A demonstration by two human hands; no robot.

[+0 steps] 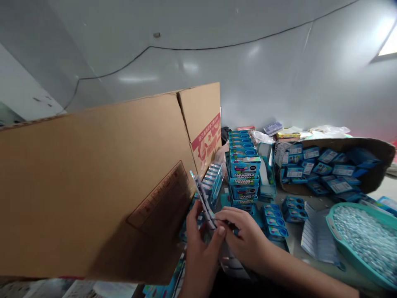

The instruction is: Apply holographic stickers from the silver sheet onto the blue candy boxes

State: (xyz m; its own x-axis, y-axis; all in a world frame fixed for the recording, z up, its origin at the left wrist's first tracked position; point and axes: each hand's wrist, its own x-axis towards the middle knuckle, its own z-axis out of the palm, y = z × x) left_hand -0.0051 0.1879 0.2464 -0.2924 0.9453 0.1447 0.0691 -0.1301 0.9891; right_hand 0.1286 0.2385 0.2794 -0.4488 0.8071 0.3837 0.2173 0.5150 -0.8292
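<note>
A narrow bundle of thin, pale printed sheets [204, 200] stands tilted in front of me, edge towards the camera. My left hand [200, 244] grips it low down, with the thumb on the near side. The fingers of my right hand [240, 229] are closed on the right side of the same sheets; their tips are partly hidden. Close beyond the hands rises a tall stack of blue candy boxes [245, 169] marked "CARAMELO MACIZO". More small blue boxes [214, 178] lie in rows between that stack and the large carton.
A large cardboard carton [93, 178] fills the left side. At right are small blue boxes [274, 221], a loose label sheet [321, 236] and a teal basket [336, 236] of wrapped candies. Behind them lies an open carton [380, 161] full of blue boxes.
</note>
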